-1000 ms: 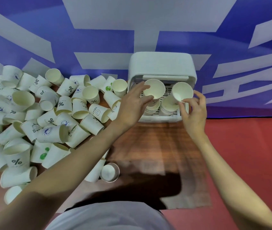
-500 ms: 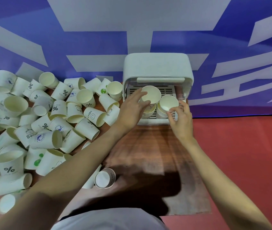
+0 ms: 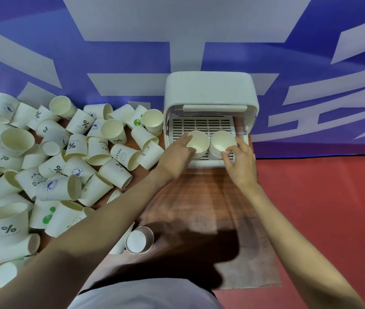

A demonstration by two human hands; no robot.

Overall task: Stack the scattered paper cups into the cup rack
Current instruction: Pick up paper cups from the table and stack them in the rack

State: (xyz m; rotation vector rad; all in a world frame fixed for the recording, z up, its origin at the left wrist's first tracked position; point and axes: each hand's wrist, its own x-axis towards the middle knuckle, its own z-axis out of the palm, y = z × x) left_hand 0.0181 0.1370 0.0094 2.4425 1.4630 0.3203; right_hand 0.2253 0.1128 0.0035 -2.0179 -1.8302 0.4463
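The white cup rack (image 3: 210,90) stands at the back of the wooden board with its lid up, showing a slatted tray. Two stacks of paper cups stand inside. My left hand (image 3: 177,156) holds the top cup of the left stack (image 3: 200,141) by its left side, fingers reaching to the rim. My right hand (image 3: 241,162) pinches the near rim of the top cup of the right stack (image 3: 220,140). Both cups sit nested in their stacks. Scattered paper cups (image 3: 76,152) lie in a heap to the left.
One cup (image 3: 139,239) lies on its side near my body, under my left forearm. The wooden board (image 3: 210,197) lies on a red floor (image 3: 322,208). A blue and white wall (image 3: 110,52) rises right behind the rack and the heap.
Both hands have lowered their cups from above the rack onto the two stacks inside. The cups now sit nested, with the hands still on them.
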